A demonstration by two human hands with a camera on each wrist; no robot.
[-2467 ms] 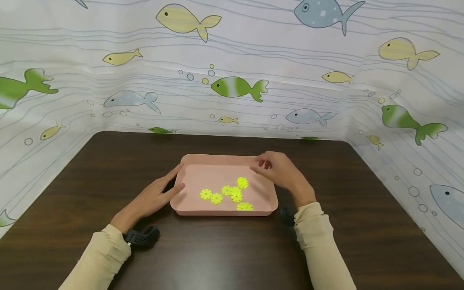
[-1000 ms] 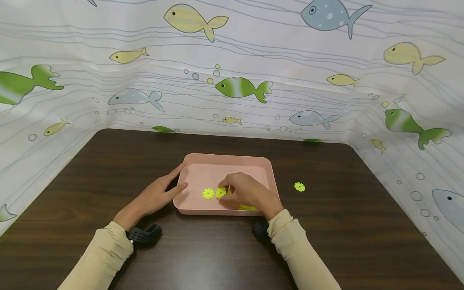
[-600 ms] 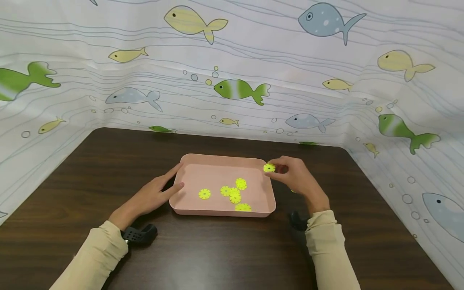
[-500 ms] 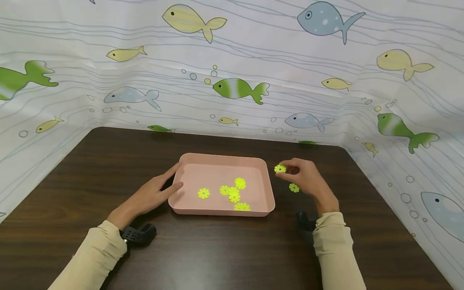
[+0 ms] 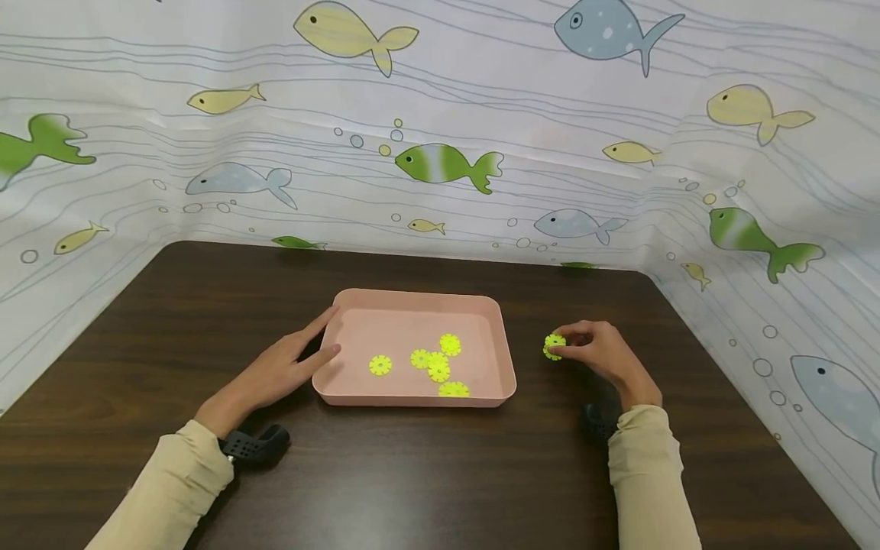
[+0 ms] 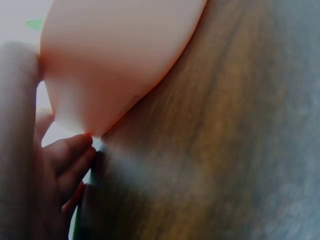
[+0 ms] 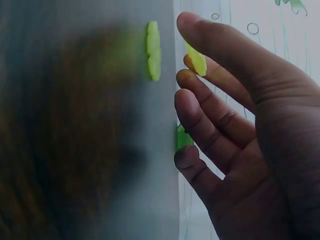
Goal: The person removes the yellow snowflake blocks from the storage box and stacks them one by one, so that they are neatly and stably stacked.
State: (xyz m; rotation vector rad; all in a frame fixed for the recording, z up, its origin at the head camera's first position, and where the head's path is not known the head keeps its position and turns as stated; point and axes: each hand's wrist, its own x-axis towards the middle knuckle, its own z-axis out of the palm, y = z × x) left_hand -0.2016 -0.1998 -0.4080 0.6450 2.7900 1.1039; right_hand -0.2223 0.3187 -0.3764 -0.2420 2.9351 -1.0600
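My right hand (image 5: 603, 355) pinches a yellow notched disc (image 7: 198, 61) between thumb and index finger, right of the tray. Just beneath it, a second notched disc (image 7: 153, 51) lies flat on the table; in the head view the two overlap. The other fingers of this hand bend loosely. My left hand (image 5: 275, 373) rests against the left side of the pink tray (image 5: 381, 328), thumb and index finger spread along the rim. Several more yellow discs (image 5: 438, 367) lie in the tray, some overlapping, with a single disc (image 5: 380, 365) apart to the left.
A dark wooden table (image 5: 385, 466) bears the tray near its middle. Behind and at both sides rises a white cloth (image 5: 481, 99) printed with fish. Black wrist devices (image 5: 257, 445) sit below both hands.
My right hand put one disc on the table right of the tray, took another from the tray's left part and carried it right, down over the first. My left hand stays at the tray.
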